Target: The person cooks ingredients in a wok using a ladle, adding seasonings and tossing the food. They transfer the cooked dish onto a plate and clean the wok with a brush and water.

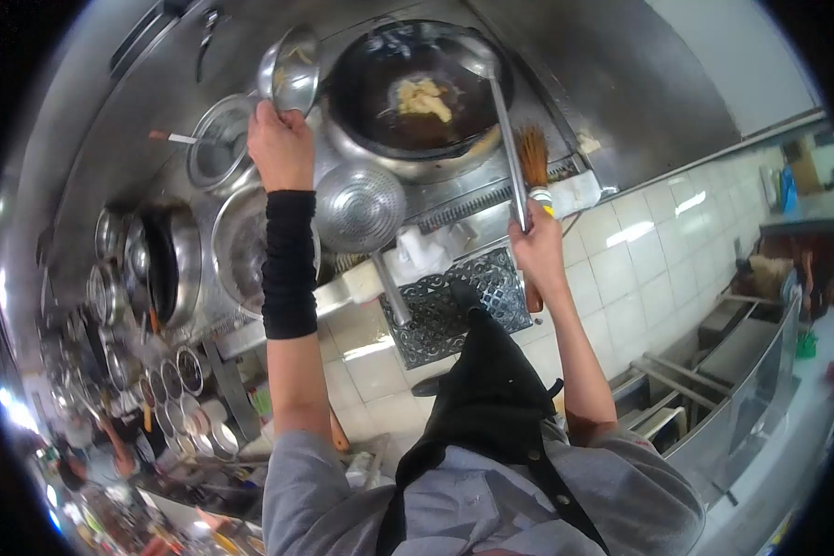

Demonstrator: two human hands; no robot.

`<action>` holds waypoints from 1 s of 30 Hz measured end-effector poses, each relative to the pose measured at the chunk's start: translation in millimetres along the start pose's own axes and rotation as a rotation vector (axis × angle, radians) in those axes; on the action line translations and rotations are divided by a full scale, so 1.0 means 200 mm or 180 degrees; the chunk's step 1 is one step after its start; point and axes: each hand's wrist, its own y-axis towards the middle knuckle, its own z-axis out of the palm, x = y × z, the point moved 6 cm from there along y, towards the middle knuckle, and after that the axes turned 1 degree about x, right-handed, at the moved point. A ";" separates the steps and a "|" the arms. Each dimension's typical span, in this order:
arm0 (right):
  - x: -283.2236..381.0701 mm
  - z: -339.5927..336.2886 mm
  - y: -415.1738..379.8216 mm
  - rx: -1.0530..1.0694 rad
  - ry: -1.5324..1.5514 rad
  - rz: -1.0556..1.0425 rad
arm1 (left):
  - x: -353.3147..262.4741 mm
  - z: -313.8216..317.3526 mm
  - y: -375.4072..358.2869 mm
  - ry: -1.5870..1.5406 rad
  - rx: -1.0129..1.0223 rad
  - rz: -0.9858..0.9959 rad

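As seen: two ladles (one wok)

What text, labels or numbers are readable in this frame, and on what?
None readable.
Wok, ladle in the right hand, small bowl in the left hand, strainer: no markings show.
Seasoning containers at lower left: no labels visible.
Blue container at far right: too small and blurred to tell.

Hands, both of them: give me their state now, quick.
Left hand: closed, holding a small metal bowl beside the wok.
Right hand: closed on the ladle handle, its bowl in the wok.
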 end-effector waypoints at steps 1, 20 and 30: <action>0.00 -0.01 0.04 -0.0149 -0.0421 -0.0396 | 0.05 0.17 0.01 0.0111 0.0224 -0.0211; -0.25 -0.16 0.46 0.0041 -0.0130 -0.0799 | 0.22 0.69 -0.11 -0.0006 0.0774 -0.0850; 0.09 0.23 0.09 0.2410 0.4846 0.2138 | 0.52 -1.70 -1.26 -0.1976 -0.0853 -0.3809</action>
